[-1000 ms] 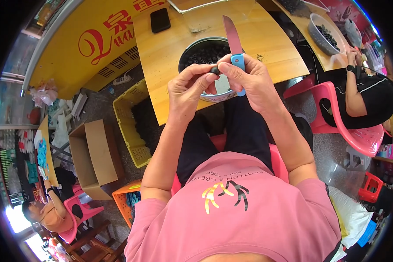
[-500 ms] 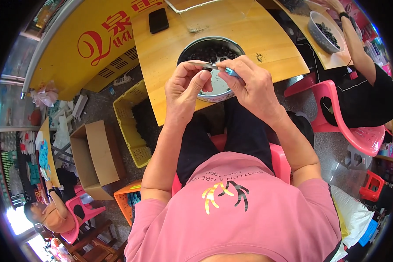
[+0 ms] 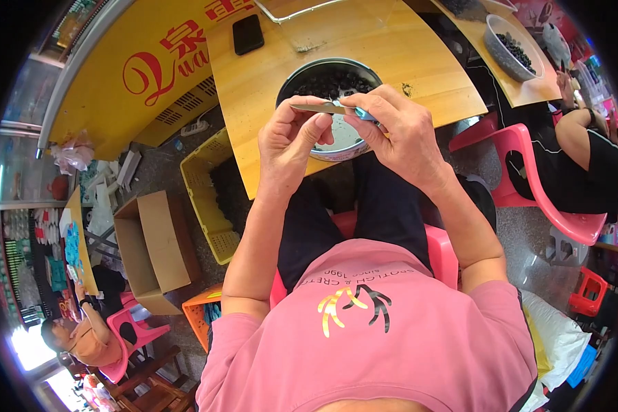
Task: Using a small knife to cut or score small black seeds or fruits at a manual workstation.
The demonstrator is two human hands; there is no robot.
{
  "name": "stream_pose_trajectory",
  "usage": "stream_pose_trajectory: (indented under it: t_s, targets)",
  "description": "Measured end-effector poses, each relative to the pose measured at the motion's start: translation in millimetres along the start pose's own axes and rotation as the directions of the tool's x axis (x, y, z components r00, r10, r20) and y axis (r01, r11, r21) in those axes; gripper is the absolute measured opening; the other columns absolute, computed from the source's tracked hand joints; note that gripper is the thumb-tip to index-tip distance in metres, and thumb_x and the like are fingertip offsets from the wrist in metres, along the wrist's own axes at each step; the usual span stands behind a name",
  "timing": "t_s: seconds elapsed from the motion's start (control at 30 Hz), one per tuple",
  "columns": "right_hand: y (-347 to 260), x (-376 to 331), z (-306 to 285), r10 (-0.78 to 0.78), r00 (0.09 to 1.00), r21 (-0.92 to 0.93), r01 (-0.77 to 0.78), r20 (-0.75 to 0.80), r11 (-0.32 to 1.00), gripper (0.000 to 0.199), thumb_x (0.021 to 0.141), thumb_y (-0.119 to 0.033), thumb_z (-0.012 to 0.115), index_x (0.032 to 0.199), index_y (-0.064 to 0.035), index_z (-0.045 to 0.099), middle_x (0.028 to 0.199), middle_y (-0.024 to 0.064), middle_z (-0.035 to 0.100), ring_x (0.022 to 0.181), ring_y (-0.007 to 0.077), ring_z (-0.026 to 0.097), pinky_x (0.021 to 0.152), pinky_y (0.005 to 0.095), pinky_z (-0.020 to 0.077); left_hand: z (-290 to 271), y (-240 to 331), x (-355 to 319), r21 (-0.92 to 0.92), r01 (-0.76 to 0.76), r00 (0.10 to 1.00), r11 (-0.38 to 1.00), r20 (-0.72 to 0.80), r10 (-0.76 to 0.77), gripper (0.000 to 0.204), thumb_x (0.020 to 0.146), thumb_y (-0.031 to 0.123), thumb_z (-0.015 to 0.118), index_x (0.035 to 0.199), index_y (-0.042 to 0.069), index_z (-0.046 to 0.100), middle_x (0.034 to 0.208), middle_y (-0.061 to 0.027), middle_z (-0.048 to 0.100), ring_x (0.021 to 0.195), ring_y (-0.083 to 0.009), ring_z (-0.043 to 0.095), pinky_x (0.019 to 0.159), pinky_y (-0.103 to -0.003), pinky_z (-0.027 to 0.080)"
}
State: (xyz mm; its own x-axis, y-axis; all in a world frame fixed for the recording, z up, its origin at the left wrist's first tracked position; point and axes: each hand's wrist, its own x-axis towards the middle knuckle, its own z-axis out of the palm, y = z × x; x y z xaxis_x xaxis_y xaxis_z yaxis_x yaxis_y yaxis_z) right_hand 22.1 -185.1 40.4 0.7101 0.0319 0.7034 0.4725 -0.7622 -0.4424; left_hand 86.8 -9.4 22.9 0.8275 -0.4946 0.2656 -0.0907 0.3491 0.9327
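My right hand (image 3: 408, 137) is closed around the blue handle (image 3: 365, 114) of a small knife. The knife's blade (image 3: 312, 108) points left, across the fingertips of my left hand (image 3: 280, 151). Between that hand's thumb and fingers is a small dark piece (image 3: 330, 105) against the blade, mostly hidden. Both hands are above the near part of a round metal basin (image 3: 339, 152). Dark, roundish pieces (image 3: 329, 82) lie heaped in the basin's far half; its pale bottom shows nearer me.
The basin stands on a wooden table (image 3: 419, 62) with a black phone (image 3: 248, 34). At left are a yellow crate (image 3: 206, 199) and a cardboard box (image 3: 161, 240). Right, a co-worker sits on a pink chair (image 3: 522, 165) by a bowl (image 3: 498, 55) of dark pieces. Another person sits far left.
The knife blade has turned so more of its flat side shows and reaches further left. My hands stay almost in place. The co-worker at right has drawn an arm back from the bowl.
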Motion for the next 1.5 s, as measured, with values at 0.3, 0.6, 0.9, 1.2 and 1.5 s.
stream_pose_trajectory:
  t_s: [0.3,0.6,0.9,1.2,1.5]
  targets:
    - [5.8,-0.3,-2.2,0.032,0.999,-0.003,-0.032,0.041,0.999,0.019,0.084,-0.008,0.070,0.103,-0.0053,0.067,0.081,0.0088,0.062,0.060,0.0194,0.058,0.053,0.0289,0.0453,-1.7,1.7,-3.3,-0.060,-0.007,0.997,0.998,0.078,0.012,0.015,0.091,0.005,0.064,0.105,0.000,0.061,0.083,-0.0029,0.062,0.071,-0.0079,0.058,0.065,-0.021,0.046]
    - [25.0,-8.4,-11.9,0.292,0.955,0.100,-0.286,-0.055,0.953,0.017,0.091,-0.011,0.064,0.102,0.0015,0.065,0.085,0.0104,0.064,0.074,0.0158,0.059,0.066,0.0264,0.0459,-92.7,9.3,-25.8,0.202,0.003,0.946,0.979,-0.318,0.063,0.015,0.088,0.005,0.066,0.101,-0.001,0.062,0.084,-0.0029,0.062,0.071,-0.0075,0.056,0.066,-0.021,0.045]
    - [42.3,-22.5,-18.7,0.399,0.916,0.069,-0.396,-0.035,0.916,0.024,0.094,-0.019,0.062,0.103,0.0029,0.066,0.085,0.0089,0.064,0.076,0.0141,0.059,0.070,0.0258,0.0459,-119.7,15.2,-43.6,0.865,0.093,0.956,0.493,-0.216,0.198,0.017,0.085,0.006,0.067,0.100,-0.001,0.063,0.088,-0.0080,0.060,0.074,-0.0144,0.058,0.068,-0.027,0.048]
    - [31.5,-24.2,-27.2,0.424,0.904,0.115,-0.416,-0.057,0.902,0.025,0.095,-0.020,0.060,0.106,0.0018,0.066,0.083,0.0072,0.063,0.077,0.0121,0.058,0.070,0.0252,0.0456,3.2,-59.3,69.7,0.769,-0.470,0.827,0.434,0.555,-0.088,0.020,0.085,0.009,0.059,0.103,0.003,0.064,0.094,-0.0142,0.063,0.089,-0.0333,0.062,0.076,-0.041,0.050]
    - [40.2,-35.0,-35.9,0.457,0.886,0.135,-0.446,-0.071,0.885,0.027,0.096,-0.022,0.059,0.108,0.0013,0.067,0.081,0.0042,0.062,0.076,0.0112,0.057,0.069,0.0245,0.0456,12.1,-58.9,86.1,0.805,-0.425,0.778,0.413,0.558,-0.288,0.027,0.082,0.008,0.063,0.109,0.005,0.060,0.090,-0.0114,0.062,0.086,-0.0262,0.063,0.073,-0.037,0.051]
